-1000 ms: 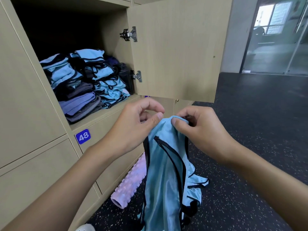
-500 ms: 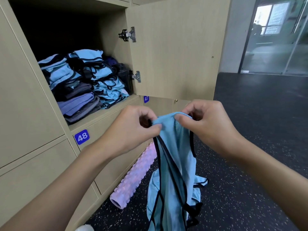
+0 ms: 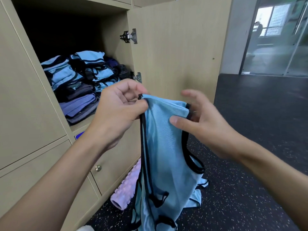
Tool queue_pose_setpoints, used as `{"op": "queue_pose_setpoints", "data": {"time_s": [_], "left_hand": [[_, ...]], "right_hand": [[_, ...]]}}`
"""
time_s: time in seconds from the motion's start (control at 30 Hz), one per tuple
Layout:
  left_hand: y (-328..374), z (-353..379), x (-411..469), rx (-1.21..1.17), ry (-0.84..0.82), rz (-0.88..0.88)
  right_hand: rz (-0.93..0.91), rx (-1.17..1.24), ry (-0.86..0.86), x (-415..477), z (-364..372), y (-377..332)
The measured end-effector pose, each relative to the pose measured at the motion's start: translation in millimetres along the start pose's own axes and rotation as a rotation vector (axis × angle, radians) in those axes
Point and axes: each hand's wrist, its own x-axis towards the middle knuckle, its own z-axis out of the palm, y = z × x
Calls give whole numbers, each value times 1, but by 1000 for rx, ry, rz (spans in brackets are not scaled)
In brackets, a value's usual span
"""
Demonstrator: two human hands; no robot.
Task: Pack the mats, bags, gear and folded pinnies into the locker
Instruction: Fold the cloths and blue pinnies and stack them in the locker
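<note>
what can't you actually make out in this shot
All in the head view:
- Right hand: motion-blurred, so whether it grips the pinny is unclear.
- Locker: its back is lost in shadow.
- Number plate: mostly covered by the wrist of the left hand.
- Foam roller: partly behind the pinny.
- Pinny's lower end: cut off by the bottom edge.

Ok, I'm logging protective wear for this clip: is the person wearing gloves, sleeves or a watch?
No. The left hand and right hand are ungloved. The left forearm and right forearm show no sleeves, watch or wristband up to the frame edge. The right hand is blurred, so a ring cannot be ruled out.
</note>
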Motion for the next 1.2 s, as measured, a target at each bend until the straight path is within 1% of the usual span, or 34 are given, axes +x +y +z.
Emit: {"op": "queue_pose_setpoints", "data": {"time_s": [0.07,0.1,0.17,0.23,0.3,0.37,0.4,0.47,0.6,0.63,0.73,0.77,0.87,0.93,1.03,1.2], "left_hand": [[1,-2,1,-40,32,-1],[2,-3,2,-60,58,-2],[1,-2,2,-97,142,-37],[-5,3,-1,-108,177,-165],[-15,10,-8,-58,86,-321],[-22,17,-13,-74,-3,-392],[-22,19,-13,-104,-8,-401],[-17,19,-10,-186,34,-387],[-6,14,-4,-202,116,-334],[-6,14,-3,-191,137,-327],[-16,18,0,-188,231,-360],[-19,21,-2,-190,236,-391],[-31,29,-12,-170,132,-468],[-36,28,-14,-138,132,-449],[-36,20,-7,-64,192,-369],[-26,21,-8,-21,91,-201]], "right_hand": [[25,-63,-92,-1,4,5],[34,-94,-105,-2,7,5],[25,-125,-71,-1,11,4],[-15,-140,-3,1,14,0],[-21,-120,51,4,13,-3],[-44,-77,92,4,8,-2],[-51,-56,123,5,5,0],[-54,-50,159,4,2,0],[48,-68,39,0,-1,0],[46,-86,35,0,-1,1],[14,-91,114,0,0,-2],[-3,-90,137,0,-1,-1],[-35,-98,168,2,-3,2],[-41,-104,155,1,-4,1],[-28,-95,157,0,-6,2],[15,-52,190,0,-4,4]]}}
